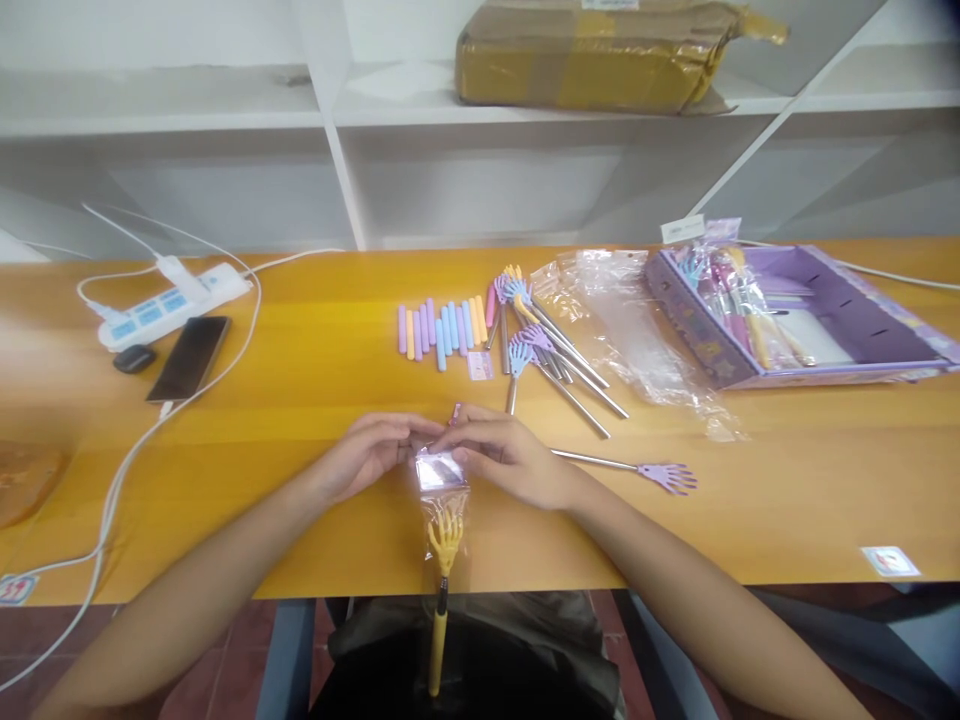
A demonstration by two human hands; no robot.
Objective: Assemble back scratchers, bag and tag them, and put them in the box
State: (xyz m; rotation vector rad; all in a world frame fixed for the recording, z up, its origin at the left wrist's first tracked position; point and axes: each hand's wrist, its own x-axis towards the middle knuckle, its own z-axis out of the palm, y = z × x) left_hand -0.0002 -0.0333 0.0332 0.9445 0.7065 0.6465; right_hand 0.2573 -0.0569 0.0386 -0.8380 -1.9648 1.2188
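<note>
A yellow hand-shaped back scratcher (445, 545) lies inside a clear plastic bag (442, 472), its handle hanging past the table's front edge toward my lap. At the bag's upper end, my left hand (375, 452) has its fingers pressed against the left side. My right hand (510, 455) pinches the same end from the right, thumb lying across it. Part of a small pink card (456, 411) shows above the fingers. To the right of my right hand lies a purple back scratcher (666, 478). My fingertips partly hide one another.
Coloured handle tubes (442, 330) lie in a row behind my hands, beside a pile of scratchers with metal rods (574, 345). Empty plastic bags (622, 310) and a purple box (712, 345) are at right. A power strip (174, 305) and phone (189, 358) are at left.
</note>
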